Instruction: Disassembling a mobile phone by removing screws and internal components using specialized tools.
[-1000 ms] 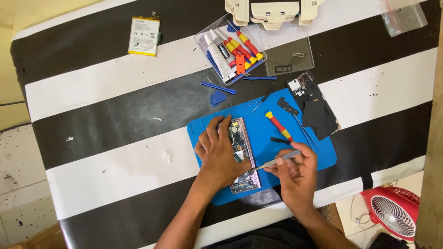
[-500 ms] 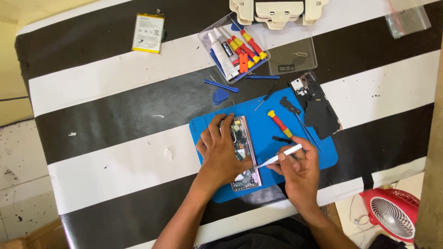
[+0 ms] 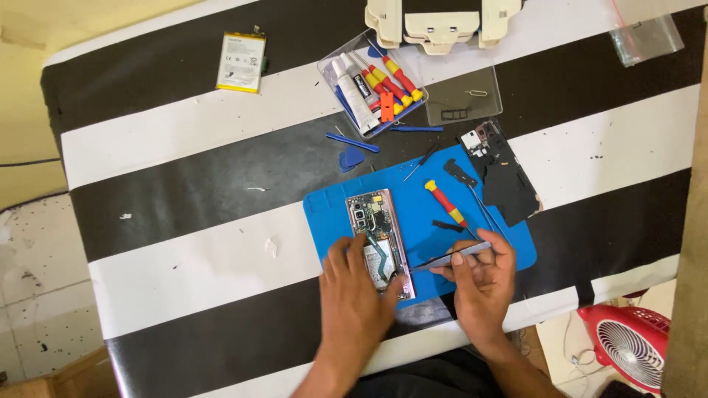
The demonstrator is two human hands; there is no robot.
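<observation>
An opened phone point(image 3: 376, 237) lies face down on a blue work mat point(image 3: 428, 221), its insides showing. My left hand point(image 3: 354, 295) rests on the phone's lower end and steadies it with spread fingers. My right hand point(image 3: 483, 284) pinches a pair of metal tweezers point(image 3: 446, 259) whose tip points left toward the phone's lower right edge. A red and yellow screwdriver point(image 3: 448, 207) lies on the mat just above my right hand.
A black phone back cover point(image 3: 505, 173) lies at the mat's right edge. A clear case of screwdrivers point(image 3: 372, 81), blue pry tools point(image 3: 352, 144), a clear phone case point(image 3: 463, 96), and a loose battery point(image 3: 241, 63) sit farther up the striped table point(image 3: 184, 221). A red fan point(image 3: 634, 354) stands below right.
The view has shifted and drawn closer. My left hand slid down from covering the phone's middle to its lower end. My right hand and tweezers stay near the phone's lower right.
</observation>
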